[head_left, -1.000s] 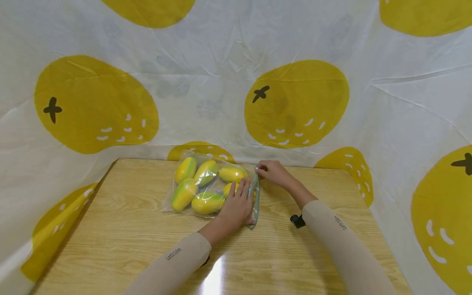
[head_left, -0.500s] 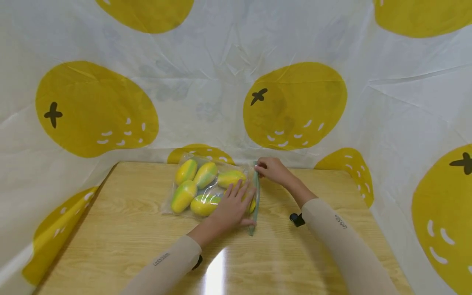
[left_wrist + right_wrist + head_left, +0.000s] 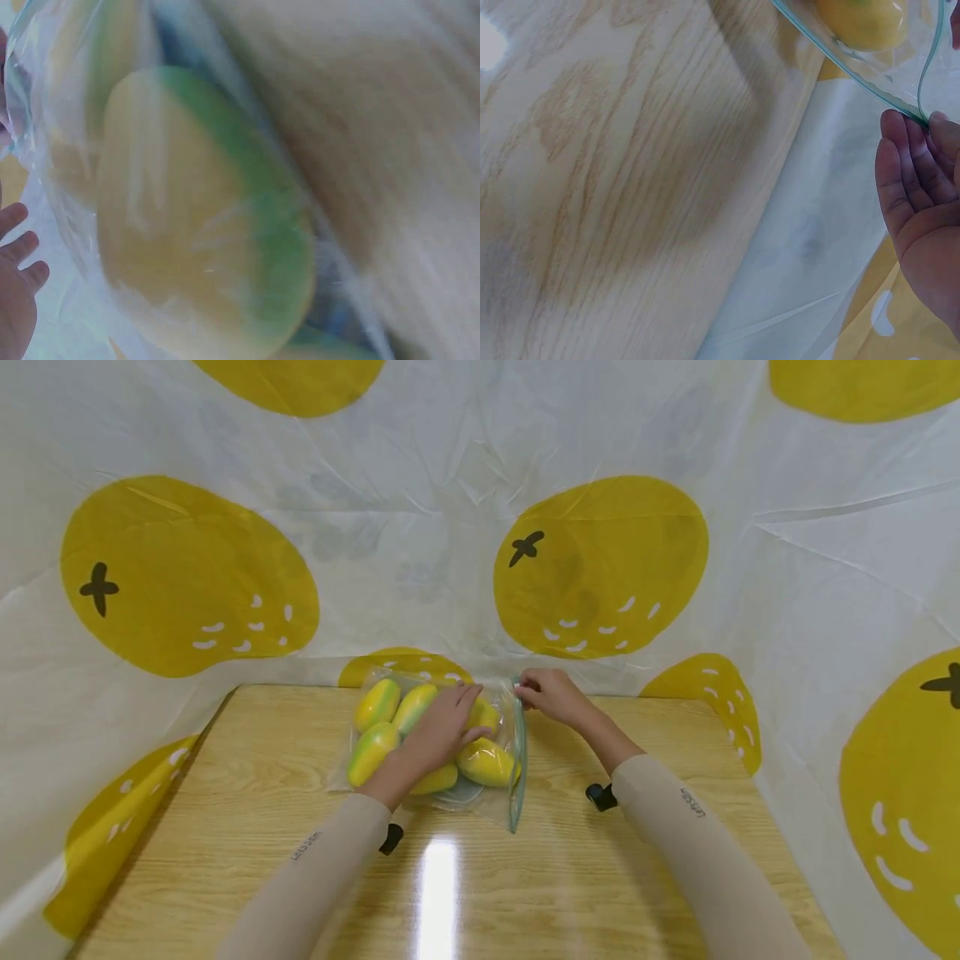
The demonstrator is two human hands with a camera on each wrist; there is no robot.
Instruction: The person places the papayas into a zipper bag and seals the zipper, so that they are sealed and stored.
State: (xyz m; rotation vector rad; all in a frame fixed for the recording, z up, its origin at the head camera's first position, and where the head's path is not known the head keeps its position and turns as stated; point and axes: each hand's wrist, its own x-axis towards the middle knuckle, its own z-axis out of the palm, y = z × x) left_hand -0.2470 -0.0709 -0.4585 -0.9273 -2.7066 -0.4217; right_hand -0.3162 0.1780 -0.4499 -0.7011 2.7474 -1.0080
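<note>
A clear zip bag (image 3: 491,797) lies on the table toward the back, with several yellow-green mangoes (image 3: 373,753) inside. Its green zip edge (image 3: 519,768) faces right. Over the bag's middle, my left hand (image 3: 442,727) has its fingers extended and hides part of the fruit. In the left wrist view a mango (image 3: 202,217) shows large through the plastic. My right hand (image 3: 551,693) pinches the far corner of the zip edge between thumb and fingers. In the right wrist view the two green strips (image 3: 855,75) spread apart from that pinched corner.
The wooden table (image 3: 247,835) has its back edge just behind the bag. White cloth (image 3: 405,568) printed with big yellow fruits hangs behind and at both sides. Black wrist cameras (image 3: 600,797) sit under the sleeves.
My left hand has slid from near the zip edge leftward and away over the bag, uncovering a mango by the zip. My right hand keeps the corner, slightly farther back.
</note>
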